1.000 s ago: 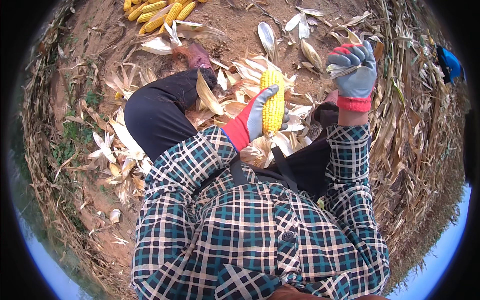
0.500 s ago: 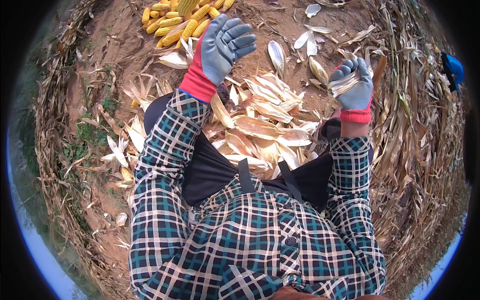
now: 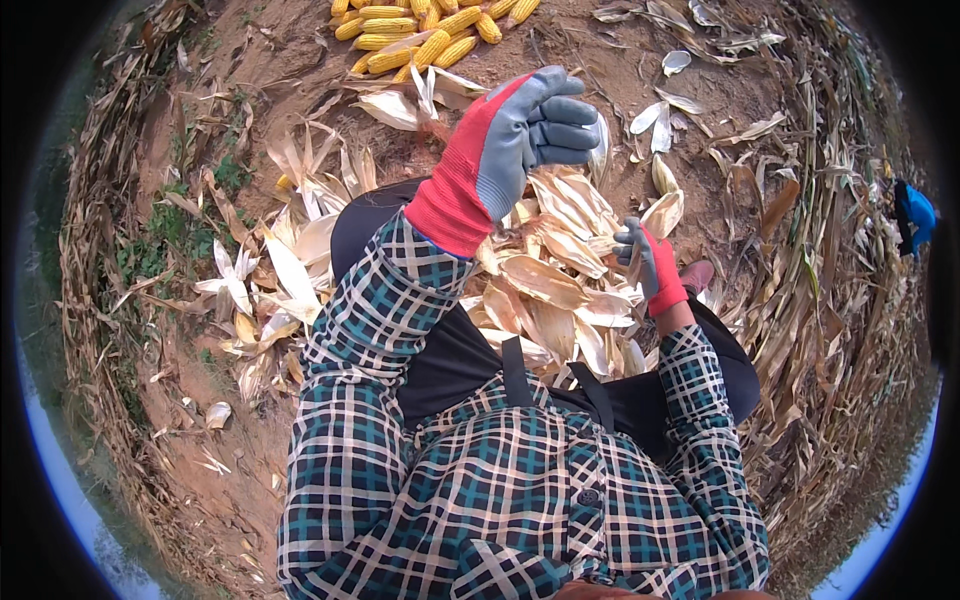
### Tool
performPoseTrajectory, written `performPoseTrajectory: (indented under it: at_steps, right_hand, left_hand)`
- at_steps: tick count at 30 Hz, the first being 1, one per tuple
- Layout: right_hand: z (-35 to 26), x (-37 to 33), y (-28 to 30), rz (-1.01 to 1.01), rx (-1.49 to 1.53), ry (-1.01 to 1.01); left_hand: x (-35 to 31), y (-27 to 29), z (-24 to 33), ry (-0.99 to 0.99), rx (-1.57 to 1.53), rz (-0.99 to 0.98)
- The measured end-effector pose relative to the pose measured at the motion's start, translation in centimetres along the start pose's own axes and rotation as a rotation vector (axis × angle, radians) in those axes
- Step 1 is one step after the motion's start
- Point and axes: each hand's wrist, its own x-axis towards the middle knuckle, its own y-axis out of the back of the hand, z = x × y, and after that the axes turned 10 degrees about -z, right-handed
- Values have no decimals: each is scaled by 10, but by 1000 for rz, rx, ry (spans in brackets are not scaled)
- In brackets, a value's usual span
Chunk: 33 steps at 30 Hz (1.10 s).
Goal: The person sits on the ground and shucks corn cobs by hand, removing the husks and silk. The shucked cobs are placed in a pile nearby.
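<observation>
My left hand [image 3: 530, 145], in a red and grey work glove, is raised over the ground with its fingers stretched out and nothing in its palm. Lower and to the right, my right hand [image 3: 645, 258], gloved the same way, has its fingers curled at the right side of a heap of dry corn husks [image 3: 545, 280]. What those fingers hold, if anything, is hidden. A husked yellow corn pile [image 3: 430, 40] lies beyond my left hand. Just past my right hand rests a pale, closed corn husk [image 3: 663, 213].
Loose husks [image 3: 290, 275] lie left of my knee. Dry stalks [image 3: 800, 330] cover the right side, with more stalks [image 3: 100, 250] along the left. A blue object [image 3: 913, 215] sits at the far right. My shoe [image 3: 697, 275] shows beside my right hand.
My right hand has come down and left to the husk heap; the husks seen in it earlier no longer show clearly. My left hand has moved right and slightly down, still empty.
</observation>
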Motion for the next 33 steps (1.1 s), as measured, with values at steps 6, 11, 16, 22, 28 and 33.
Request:
performPoseTrajectory:
  at_steps: [6,11,16,22,28,33]
  right_hand:
    - [86,39,15,272,-759,43]
    - [150,48,-20,24,-861,-65]
    - [215,12,-89,-841,-1260,-119]
    - [141,23,-103,-1019,-951,-12]
    - [25,75,-30,-205,208,-92]
    - [93,145,126,423,14,-6]
  left_hand:
    - [1,22,39,-174,-228,-132]
    - [-1,11,39,-103,-220,-246]
    - [3,-5,33,-1,-131,-259]
    - [6,-11,41,52,-101,-252]
    - [0,-15,43,69,-80,-197]
    - [7,-27,48,108,-4,-59]
